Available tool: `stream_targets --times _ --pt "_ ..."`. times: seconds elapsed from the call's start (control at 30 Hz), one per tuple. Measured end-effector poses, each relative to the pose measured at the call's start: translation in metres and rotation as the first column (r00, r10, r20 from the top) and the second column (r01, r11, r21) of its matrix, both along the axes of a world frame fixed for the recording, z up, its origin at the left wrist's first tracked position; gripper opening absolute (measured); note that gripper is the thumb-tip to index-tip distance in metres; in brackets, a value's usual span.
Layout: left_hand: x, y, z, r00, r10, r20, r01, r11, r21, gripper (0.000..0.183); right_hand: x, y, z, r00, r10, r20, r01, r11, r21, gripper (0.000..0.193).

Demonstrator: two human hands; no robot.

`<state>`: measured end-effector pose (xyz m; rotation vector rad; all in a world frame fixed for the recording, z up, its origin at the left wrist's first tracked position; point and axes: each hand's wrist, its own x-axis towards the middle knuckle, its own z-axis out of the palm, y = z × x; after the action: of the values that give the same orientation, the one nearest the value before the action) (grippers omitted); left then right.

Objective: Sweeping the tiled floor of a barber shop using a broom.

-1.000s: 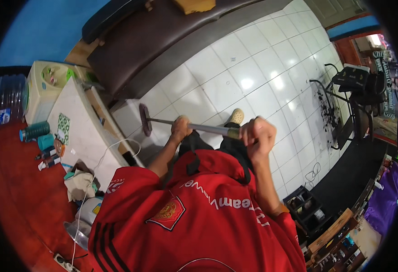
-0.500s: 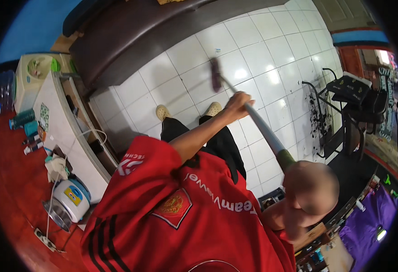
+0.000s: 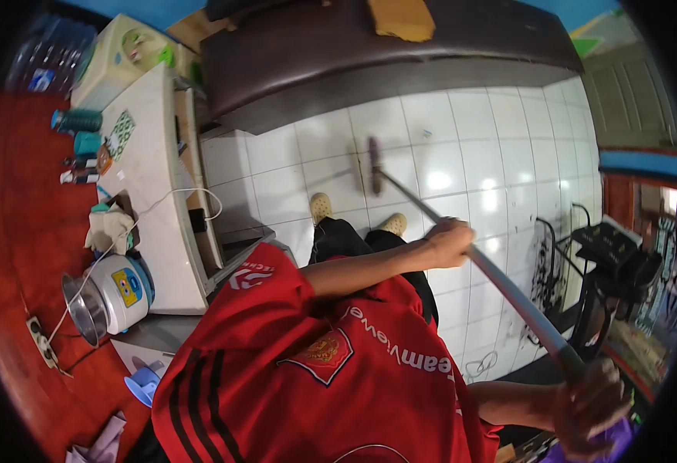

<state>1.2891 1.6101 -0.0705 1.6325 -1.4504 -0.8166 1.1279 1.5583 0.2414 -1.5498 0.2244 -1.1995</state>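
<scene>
I hold a long-handled broom with a grey pole that slants from the lower right toward the floor's middle. Its narrow dark reddish broom head rests on the white tiles, just beyond my feet in pale clogs. Partway down the pole, my left hand is wrapped round it. At the pole's upper end is my right hand, slightly blurred, its fingers curled about the handle. A tiny pale scrap lies on the tiles right of the broom head.
A dark brown padded bench spans the far side. At left stands a white cabinet, beside a rice cooker and a metal bowl on red flooring. A black metal-framed chair stands at right, near dark marks.
The broom head has moved left across the tiles, away from the scrap. My right hand has swung outward to the lower right with the pole's top. The view has turned.
</scene>
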Motion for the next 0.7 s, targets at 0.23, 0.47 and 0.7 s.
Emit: stream_targets --times 0.23,0.47,0.7 --pt "0.170 0.186 -0.144 0.877 0.417 0.237 -0.446 0.892 0.078 0.009 0.152 0.065 -0.155 0.978 0.210 0.004 -0.157 0.717 0.679 0.038" --pt "0.214 0.211 -0.232 0.846 0.464 0.261 -0.493 0.868 0.054 0.034 0.214 0.127 -0.192 0.975 -0.029 -0.220 0.182 0.670 0.720 0.043" --pt "0.165 0.055 -0.177 0.957 0.259 0.132 -0.244 0.962 -0.123 0.032 0.197 0.137 -0.107 0.972 0.060 -0.226 -0.008 0.975 0.223 0.047"
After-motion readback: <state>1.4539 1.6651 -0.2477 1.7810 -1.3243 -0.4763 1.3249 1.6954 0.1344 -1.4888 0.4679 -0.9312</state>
